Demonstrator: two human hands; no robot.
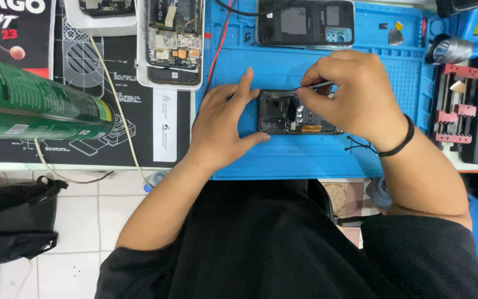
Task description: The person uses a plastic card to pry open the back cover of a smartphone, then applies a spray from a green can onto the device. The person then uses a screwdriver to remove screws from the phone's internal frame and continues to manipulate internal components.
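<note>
The opened phone lay flat on the blue work mat, pretty much dead centre of the view, its insides facing up. The left hand was pressed flat on the mat at the phone's 9 o'clock end, fingers spread wide, thumb running along the lower left corner and fingertips touching the top left edge. The right hand sat over the phone's 3 o'clock end, fingers pinched narrow around thin metal tweezers, the tip pointing toward 9 o'clock over the upper part of the phone. Couldn't tell whether the tip actually touched anything. A black band ringed that wrist.

At 12 o'clock from the phone lay a dark back cover on the same mat. Toward 10 o'clock, another stripped phone sat in a white tray. Far off at 9 o'clock, a green cylinder lay on its side on the black mat. At 3 o'clock stood a red clamp fixture.
</note>
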